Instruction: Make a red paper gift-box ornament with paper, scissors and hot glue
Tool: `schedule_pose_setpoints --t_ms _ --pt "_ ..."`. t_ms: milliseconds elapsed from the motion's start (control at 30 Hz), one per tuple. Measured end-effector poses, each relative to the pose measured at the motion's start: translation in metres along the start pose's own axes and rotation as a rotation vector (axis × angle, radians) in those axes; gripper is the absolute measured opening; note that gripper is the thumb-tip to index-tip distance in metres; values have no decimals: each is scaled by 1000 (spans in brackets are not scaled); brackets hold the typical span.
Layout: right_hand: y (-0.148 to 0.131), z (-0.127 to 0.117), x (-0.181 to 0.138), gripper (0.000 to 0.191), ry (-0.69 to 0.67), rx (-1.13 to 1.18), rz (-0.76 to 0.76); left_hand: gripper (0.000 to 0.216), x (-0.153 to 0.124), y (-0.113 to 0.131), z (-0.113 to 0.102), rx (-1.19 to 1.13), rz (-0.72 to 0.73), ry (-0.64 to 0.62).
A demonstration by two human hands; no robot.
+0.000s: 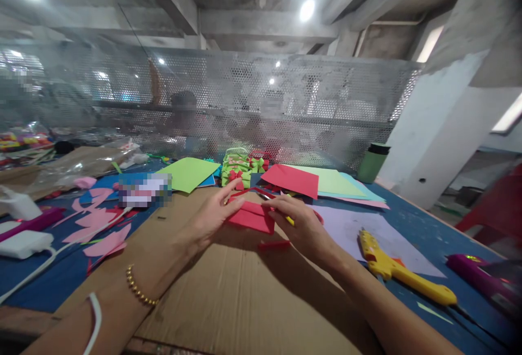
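Note:
A small red folded piece, like a little box or pouch of felt or foam sheet, is above the brown cardboard. My left hand holds its left side, thumb on the near face and fingers along the top. At its right edge is my right hand, fingers bent around what looks like scissors. Yellow and red handle parts and a metal tip show around the fingers; the rest is hidden. A narrow red strip lies just below the piece.
Green bow-trimmed little baskets stand behind my hands. Red and green sheets flank them. To the right are a yellow glue gun, a purple tool and a green bottle. Pink cut-outs and white cables lie left.

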State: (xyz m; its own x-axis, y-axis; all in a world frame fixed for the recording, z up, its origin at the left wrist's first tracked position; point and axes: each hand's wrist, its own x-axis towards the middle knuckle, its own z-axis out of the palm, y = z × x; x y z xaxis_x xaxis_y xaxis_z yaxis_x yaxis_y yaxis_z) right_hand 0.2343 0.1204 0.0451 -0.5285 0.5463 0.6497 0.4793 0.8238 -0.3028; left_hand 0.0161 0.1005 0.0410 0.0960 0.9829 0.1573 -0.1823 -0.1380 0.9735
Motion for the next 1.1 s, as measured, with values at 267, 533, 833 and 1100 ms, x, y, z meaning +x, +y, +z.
schedule_pose_setpoints --t_ms 267,533,833,1100 --pt "0 -3 0 29 -8 -5 4 30 -8 14 2 306 152 -144" --pt "-3 -6 1 24 -48 39 28 30 -7 9 -1 287 83 -215" --pt "-7 -1 -5 58 -131 -50 67 36 0 3 -5 -35 -142 -183" --pt "-4 0 -4 47 -139 -26 46 35 -1 2 -5 -15 -159 -141"
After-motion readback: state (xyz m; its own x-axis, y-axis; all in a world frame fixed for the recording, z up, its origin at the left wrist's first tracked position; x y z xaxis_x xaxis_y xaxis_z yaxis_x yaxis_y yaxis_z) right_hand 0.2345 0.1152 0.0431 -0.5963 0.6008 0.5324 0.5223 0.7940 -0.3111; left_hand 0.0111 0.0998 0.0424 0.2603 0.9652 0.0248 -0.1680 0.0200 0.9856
